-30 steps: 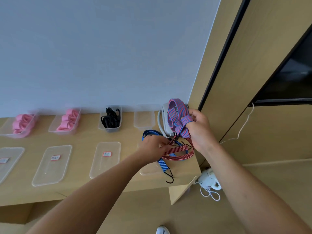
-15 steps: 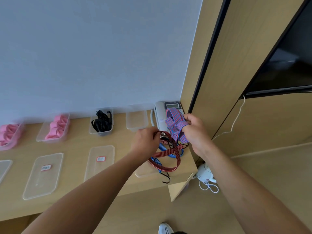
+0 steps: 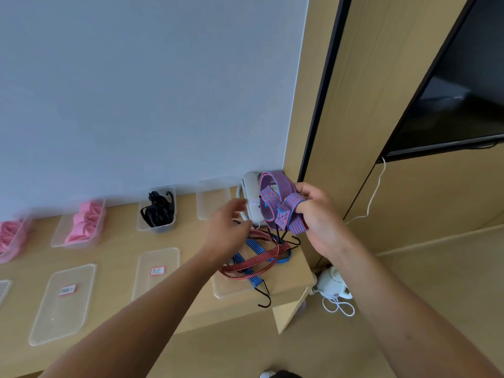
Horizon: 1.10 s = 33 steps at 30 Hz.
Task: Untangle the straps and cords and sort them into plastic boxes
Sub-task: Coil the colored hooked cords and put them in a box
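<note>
— Hands first: what has each got?

— Right hand [image 3: 317, 214], right of centre, is curled tight round a folded bundle of purple strap [image 3: 275, 199] with red and blue stripes, held up in front of a grey phone [image 3: 251, 197]. Left hand [image 3: 227, 231] hovers just left of the bundle, fingers loose and spread. It is blurred and grips nothing.

— And the rest of the tangle?

— Below both hands, at the right end of the table [image 3: 117, 249], a red cord [image 3: 252, 259] loops across a blue cord [image 3: 255, 274]. Both lie partly on a clear lid [image 3: 226, 289]. The black hook [image 3: 264, 300] on the blue one hangs past the front edge. Thin black hooks reach down from the bundle toward that pile; whether they are caught in it I cannot tell.

— Boxes?

— Along the wall, left of centre: a pink-strap box [image 3: 84, 225], another at the frame's left edge [image 3: 12, 237], then a black-cord box [image 3: 158, 212], then an empty box [image 3: 212, 199] just beside the phone. Nearer the camera lie two labelled lids [image 3: 158, 271] [image 3: 64, 301].
</note>
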Each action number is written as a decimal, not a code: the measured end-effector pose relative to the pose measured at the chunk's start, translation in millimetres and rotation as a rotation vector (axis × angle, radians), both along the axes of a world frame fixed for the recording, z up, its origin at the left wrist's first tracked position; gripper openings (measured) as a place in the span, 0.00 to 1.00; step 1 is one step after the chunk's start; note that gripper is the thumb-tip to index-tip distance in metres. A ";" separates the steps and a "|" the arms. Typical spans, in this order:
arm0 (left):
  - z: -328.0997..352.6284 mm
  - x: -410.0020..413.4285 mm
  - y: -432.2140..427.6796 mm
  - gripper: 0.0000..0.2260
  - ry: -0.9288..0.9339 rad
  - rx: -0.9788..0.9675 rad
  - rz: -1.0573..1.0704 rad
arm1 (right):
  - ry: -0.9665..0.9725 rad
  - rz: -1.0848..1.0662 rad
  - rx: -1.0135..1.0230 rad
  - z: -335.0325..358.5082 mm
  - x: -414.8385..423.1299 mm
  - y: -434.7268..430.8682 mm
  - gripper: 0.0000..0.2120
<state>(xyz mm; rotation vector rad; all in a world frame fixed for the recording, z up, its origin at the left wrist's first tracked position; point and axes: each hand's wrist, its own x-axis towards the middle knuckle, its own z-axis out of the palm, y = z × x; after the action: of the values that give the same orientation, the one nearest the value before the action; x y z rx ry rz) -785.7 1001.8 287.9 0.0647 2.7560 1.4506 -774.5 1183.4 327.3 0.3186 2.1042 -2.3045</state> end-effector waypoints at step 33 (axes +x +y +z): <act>59.0 187.4 -36.2 0.14 0.323 0.304 -0.328 | -0.098 0.320 0.175 30.1 230.6 -45.9 0.11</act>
<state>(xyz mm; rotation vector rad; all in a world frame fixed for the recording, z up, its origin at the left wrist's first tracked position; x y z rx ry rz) -598.3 965.7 346.8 0.7811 2.5422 1.8750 -543.9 1137.4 357.4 0.0838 2.1309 -1.8980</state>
